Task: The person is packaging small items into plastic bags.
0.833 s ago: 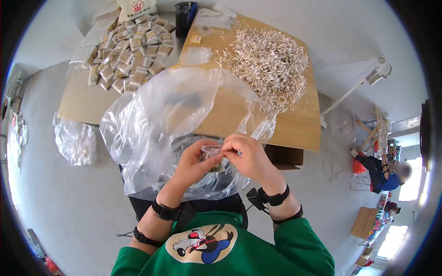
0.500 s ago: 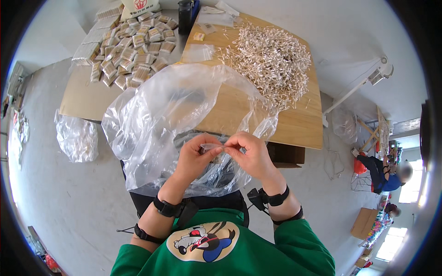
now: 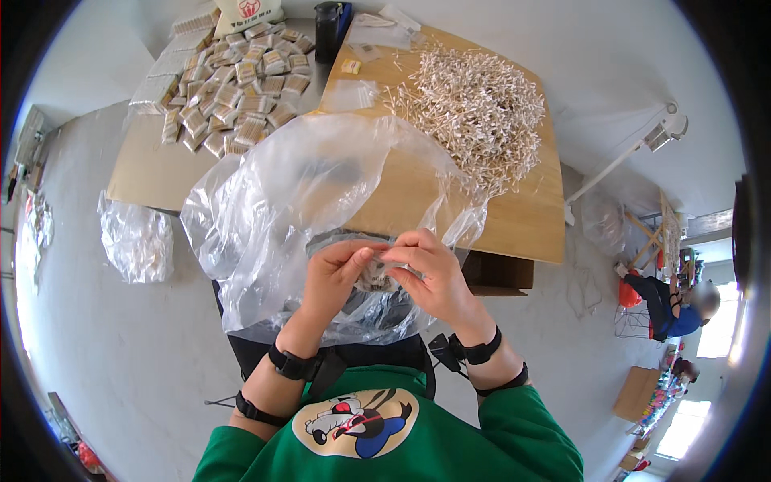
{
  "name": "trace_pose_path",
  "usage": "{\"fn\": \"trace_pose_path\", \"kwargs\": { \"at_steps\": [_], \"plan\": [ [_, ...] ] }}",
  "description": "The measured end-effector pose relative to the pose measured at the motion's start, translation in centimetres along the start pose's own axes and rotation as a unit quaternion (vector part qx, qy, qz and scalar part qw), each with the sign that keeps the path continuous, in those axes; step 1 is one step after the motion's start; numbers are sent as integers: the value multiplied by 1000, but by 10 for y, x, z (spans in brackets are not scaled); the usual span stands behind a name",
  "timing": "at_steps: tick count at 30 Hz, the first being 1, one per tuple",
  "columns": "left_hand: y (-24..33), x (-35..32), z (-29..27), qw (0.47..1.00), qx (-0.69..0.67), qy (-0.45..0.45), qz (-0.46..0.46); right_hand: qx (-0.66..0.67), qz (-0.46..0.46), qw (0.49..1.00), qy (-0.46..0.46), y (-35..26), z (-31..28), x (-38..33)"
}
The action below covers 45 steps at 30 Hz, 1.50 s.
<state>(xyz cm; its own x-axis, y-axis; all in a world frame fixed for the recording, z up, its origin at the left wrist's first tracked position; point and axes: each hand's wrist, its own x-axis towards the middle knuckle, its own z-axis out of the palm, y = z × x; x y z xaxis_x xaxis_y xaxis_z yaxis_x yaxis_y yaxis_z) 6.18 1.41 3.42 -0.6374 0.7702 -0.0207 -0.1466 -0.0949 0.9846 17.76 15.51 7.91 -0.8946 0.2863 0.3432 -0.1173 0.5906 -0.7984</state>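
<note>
In front of my body, above my lap, my left hand (image 3: 336,277) and my right hand (image 3: 434,281) meet at their fingertips. Both pinch the upper edge of a small clear plastic bag (image 3: 374,278), which hangs between them with dark print on its face. What lies inside it, if anything, I cannot make out. Beneath and around the hands spreads a large clear plastic bag (image 3: 277,189), draped from the table edge over my lap. Its crumpled mouth stands open, and greyish plastic shows within.
Loose cotton swabs (image 3: 482,112) form a large heap on the wooden table (image 3: 514,217). Packed swab bundles (image 3: 241,96) pile up at the far left, beside a black bottle (image 3: 327,32). Flat clear bags (image 3: 351,95) lie between. A cardboard box (image 3: 498,273) sits under the table.
My right index finger and thumb have spread apart, and the small bag now hangs lower, showing its printed face. My left hand has shifted only slightly.
</note>
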Motion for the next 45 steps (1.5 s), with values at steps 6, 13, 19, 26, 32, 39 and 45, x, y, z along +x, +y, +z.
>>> {"fn": "trace_pose_path", "kwargs": {
  "at_steps": [6,13,19,26,32,39,45],
  "plan": [
    [-4,-1,0,1000,0,21,-3,-26,5,1000,-18,2,6,4],
    [-3,-1,6,999,18,30,-30,24,65,998,5,7,17,1],
    [-5,-5,7,1000,13,16,4,93,107,990,-5,10,21,-7],
    [-3,-3,11,1000,-10,4,-19,102,104,989,29,6,23,-6],
    [-2,-3,13,999,-8,11,-42,44,40,998,33,13,27,-4],
    [-12,-3,14,999,-19,35,-29,28,32,999,22,19,32,-6],
    [-7,-5,15,994,87,67,29,4,47,999,26,26,32,-8]
  ]
}}
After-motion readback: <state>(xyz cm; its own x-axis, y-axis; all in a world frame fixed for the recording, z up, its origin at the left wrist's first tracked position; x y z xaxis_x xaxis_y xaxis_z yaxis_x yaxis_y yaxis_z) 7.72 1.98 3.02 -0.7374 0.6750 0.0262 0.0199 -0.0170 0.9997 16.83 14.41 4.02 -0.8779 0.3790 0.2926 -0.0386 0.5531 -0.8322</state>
